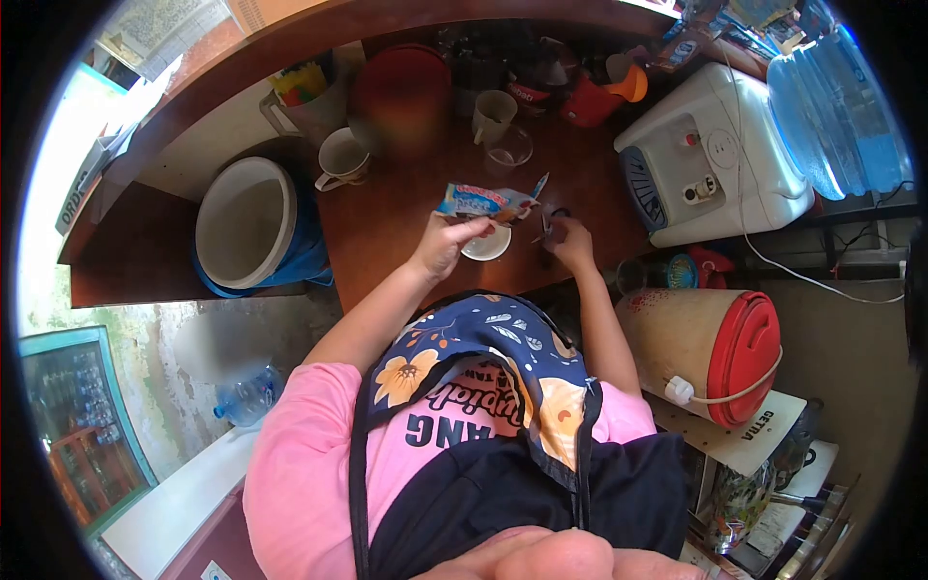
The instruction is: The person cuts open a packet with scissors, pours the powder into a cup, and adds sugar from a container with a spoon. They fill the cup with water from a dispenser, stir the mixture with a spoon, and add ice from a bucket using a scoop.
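A blue and red printed sachet (483, 202) is pinched in my left hand (448, 244), over the wooden table. Beneath it sits a small white cup or bowl (488, 244), partly covered by my fingers. My right hand (569, 242) is closed on a pair of dark-handled scissors (549, 220), just right of the sachet. A small strip (541, 184) stands up at the sachet's right end; whether it is still attached, I cannot tell. Behind the sachet are a clear plastic cup (508, 147) and a light mug (494, 114).
Another mug (344, 158) stands at the table's left, near a large bucket (246, 224). A white water dispenser (710, 164) with a blue bottle (841, 111) is at the right. Below it is a red-lidded drink cooler (749, 358). A red container (399, 92) stands at the back.
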`<act>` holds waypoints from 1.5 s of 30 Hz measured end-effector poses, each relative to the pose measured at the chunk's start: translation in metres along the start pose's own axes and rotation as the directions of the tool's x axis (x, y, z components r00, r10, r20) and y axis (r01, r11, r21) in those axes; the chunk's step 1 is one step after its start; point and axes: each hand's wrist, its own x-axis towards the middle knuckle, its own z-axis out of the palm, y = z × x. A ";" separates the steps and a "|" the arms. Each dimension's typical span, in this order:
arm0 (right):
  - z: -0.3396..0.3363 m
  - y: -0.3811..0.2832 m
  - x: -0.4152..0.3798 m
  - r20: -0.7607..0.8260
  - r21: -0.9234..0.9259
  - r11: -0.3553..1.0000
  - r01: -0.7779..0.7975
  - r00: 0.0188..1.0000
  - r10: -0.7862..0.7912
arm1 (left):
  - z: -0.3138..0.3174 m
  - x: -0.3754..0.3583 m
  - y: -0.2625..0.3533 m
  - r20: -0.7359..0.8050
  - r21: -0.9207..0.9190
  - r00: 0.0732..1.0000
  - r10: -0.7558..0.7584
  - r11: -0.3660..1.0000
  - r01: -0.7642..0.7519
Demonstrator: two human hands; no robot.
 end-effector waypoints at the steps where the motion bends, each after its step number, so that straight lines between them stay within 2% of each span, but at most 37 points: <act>1: -0.005 -0.020 -0.010 -0.035 0.325 0.943 0.080 0.997 -0.072 | 0.004 -0.002 -0.004 0.007 0.029 1.000 0.002 1.000 -0.002; 2: -0.011 -0.041 -0.022 0.068 0.541 0.841 0.025 0.995 -0.073 | 0.008 -0.005 -0.008 0.012 0.058 1.000 0.002 0.998 -0.003; 4: -0.018 -0.072 -0.043 0.259 0.847 0.507 -0.160 0.957 -0.132 | 0.012 -0.008 -0.018 0.010 0.053 1.000 -0.020 0.998 0.020; 6: -0.007 -0.073 -0.050 0.187 0.881 0.459 -0.116 0.976 -0.111 | 0.017 -0.010 -0.026 -0.009 0.081 1.000 -0.017 0.997 0.018; 7: -0.004 -0.073 -0.052 0.152 0.895 0.435 -0.094 0.983 -0.100 | 0.018 -0.009 -0.031 0.027 0.062 0.999 0.036 0.997 -0.038; 11: -0.015 -0.078 -0.056 -0.011 0.851 0.524 0.025 0.999 -0.030 | 0.011 -0.017 -0.026 0.016 0.162 1.000 -0.014 0.987 0.012; 12: -0.021 -0.080 -0.056 -0.039 0.826 0.561 0.053 0.999 -0.037 | 0.002 -0.019 -0.031 -0.007 0.185 1.000 -0.008 0.983 0.010; 14: -0.029 -0.074 -0.052 -0.124 0.659 0.737 0.149 0.988 -0.089 | -0.017 -0.025 -0.037 -0.049 0.230 0.999 0.004 0.973 0.007; 15: -0.033 -0.079 -0.051 -0.149 0.527 0.823 0.212 0.976 -0.156 | -0.015 -0.038 -0.024 -0.110 0.185 0.989 -0.095 0.976 0.115; 17: -0.047 -0.100 -0.050 -0.160 0.225 0.916 0.331 0.940 -0.300 | -0.032 -0.055 -0.028 -0.167 0.168 0.976 -0.138 0.972 0.167; 20: -0.051 -0.123 -0.042 -0.085 -0.188 0.843 0.504 0.846 -0.526 | -0.042 -0.075 -0.025 -0.254 0.172 0.958 -0.134 0.968 0.181; 26: -0.044 -0.172 -0.029 0.161 -0.514 0.663 0.545 0.820 -0.549 | -0.051 -0.088 -0.019 -0.353 0.200 0.935 -0.002 0.977 0.078; 35: -0.012 -0.201 -0.008 0.338 -0.596 0.479 0.644 0.743 -0.578 | -0.062 -0.089 -0.021 -0.388 0.210 0.919 0.063 0.977 0.022; 41: 0.002 -0.197 0.000 0.398 -0.595 0.447 0.668 0.728 -0.558 | -0.068 -0.088 -0.023 -0.412 0.214 0.908 0.075 0.977 0.017; 45: 0.002 -0.194 0.003 0.366 -0.565 0.499 0.657 0.742 -0.562 | -0.069 -0.087 -0.023 -0.414 0.210 0.908 0.066 0.977 0.025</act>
